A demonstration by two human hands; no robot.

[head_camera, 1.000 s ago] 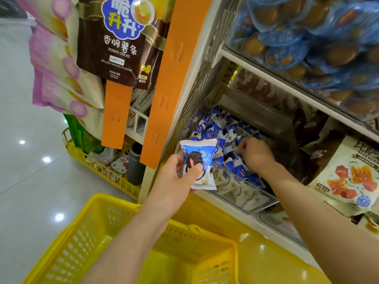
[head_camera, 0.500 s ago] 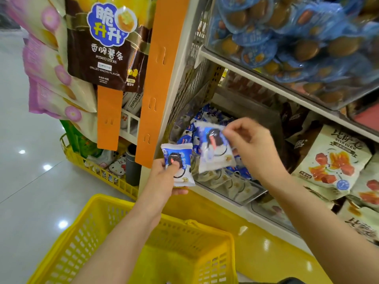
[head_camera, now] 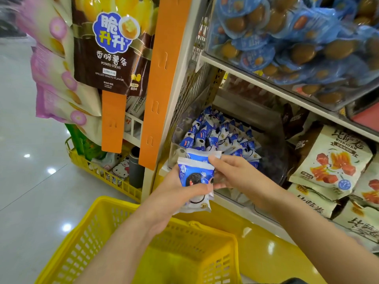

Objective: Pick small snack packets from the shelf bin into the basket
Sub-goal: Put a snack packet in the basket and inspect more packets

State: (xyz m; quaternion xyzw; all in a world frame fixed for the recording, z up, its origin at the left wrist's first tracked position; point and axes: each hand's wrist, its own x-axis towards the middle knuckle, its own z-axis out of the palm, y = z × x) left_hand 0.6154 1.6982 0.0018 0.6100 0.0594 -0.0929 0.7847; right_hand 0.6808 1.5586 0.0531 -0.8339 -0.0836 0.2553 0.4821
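Gripping one snack packet, the left hand meets the right hand pinching a second packet; both seem light, soft, slippery, best taken by the sealed edge

Snack packets: thin plastic film, glossy, crimped at the sealed edges.
Shelf bin: clear hard plastic, smooth, faint sheen.
Basket: yellow moulded plastic, lattice walls, satin finish.
Potato sticks bag: shiny foil-like film.
Orange strip: matt, flat.
Mesh side panel: pale painted metal wire.
Floor: polished tile, bright with lamp reflections.
Shelf base: glossy yellow.
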